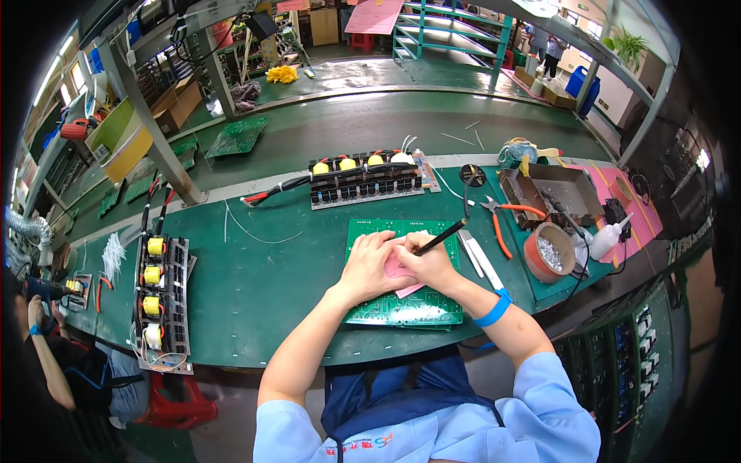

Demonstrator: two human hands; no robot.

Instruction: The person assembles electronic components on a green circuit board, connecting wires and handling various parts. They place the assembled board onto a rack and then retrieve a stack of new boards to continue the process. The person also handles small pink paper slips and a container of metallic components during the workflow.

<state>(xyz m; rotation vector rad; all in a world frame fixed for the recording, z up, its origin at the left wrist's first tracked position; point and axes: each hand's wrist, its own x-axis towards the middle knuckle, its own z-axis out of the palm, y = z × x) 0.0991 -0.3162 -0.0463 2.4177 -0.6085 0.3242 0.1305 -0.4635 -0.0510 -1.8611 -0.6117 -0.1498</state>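
A green circuit board (401,312) lies on the bench in front of me, and on it is a small pink paper (396,270). My left hand (366,266) rests on the paper with its fingers stretched out, holding it against the board. In my right hand (429,265) is a black pen (442,238), gripped between thumb and fingers and tilted up to the right. Its writing tip is hidden by my hands. A blue wrist strap (494,307) circles my right wrist. Beside that hand lies a white flat-handled tool (480,258).
Orange-handled cutters (500,231), a round tub of small metal parts (546,251) and a brown tray (571,193) sit right. Assemblies with yellow coils stand behind the board (367,181) and at left (164,293). A co-worker's arm (50,366) shows far left.
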